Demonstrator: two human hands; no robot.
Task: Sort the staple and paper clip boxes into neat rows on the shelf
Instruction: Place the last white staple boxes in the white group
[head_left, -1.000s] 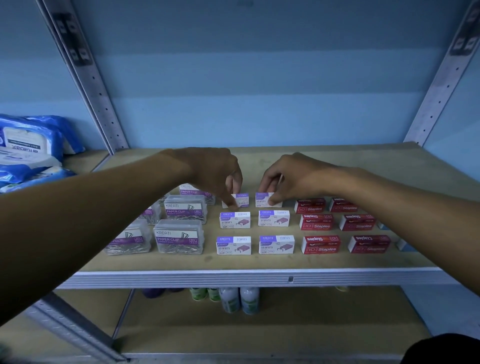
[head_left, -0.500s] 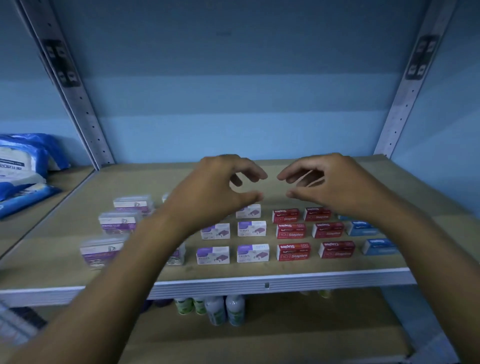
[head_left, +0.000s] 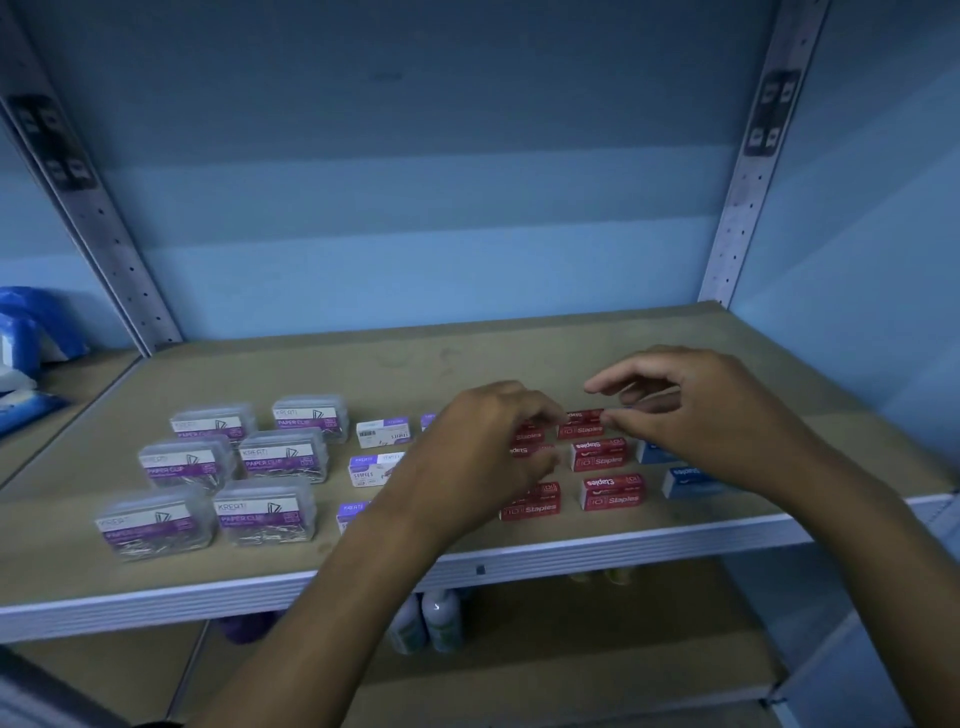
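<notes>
The back red staple box (head_left: 582, 423) sits at the far end of the right red column on the shelf (head_left: 363, 374), with two more red boxes (head_left: 612, 491) lined up in front of it. Both hands meet at this box: the left hand (head_left: 483, 457) has curled fingers reaching its left end, and the right hand (head_left: 711, 415) has thumb and fingers pinched toward its right end (whether either truly grips it, I cannot tell, as the frame is blurred there). A second red column (head_left: 531, 506) lies just to the left, mostly hidden under the left hand. Blue boxes (head_left: 685, 480) stand to the right, partly behind the right wrist. Left of the red ones are white and purple staple boxes (head_left: 383, 432), several covered by the left forearm. Further left, six clear paper clip boxes (head_left: 265, 512) form two columns of three. Bottles (head_left: 441, 618) stand on the lower shelf, and blue packets (head_left: 26, 338) lie on the neighbouring shelf at far left.
</notes>
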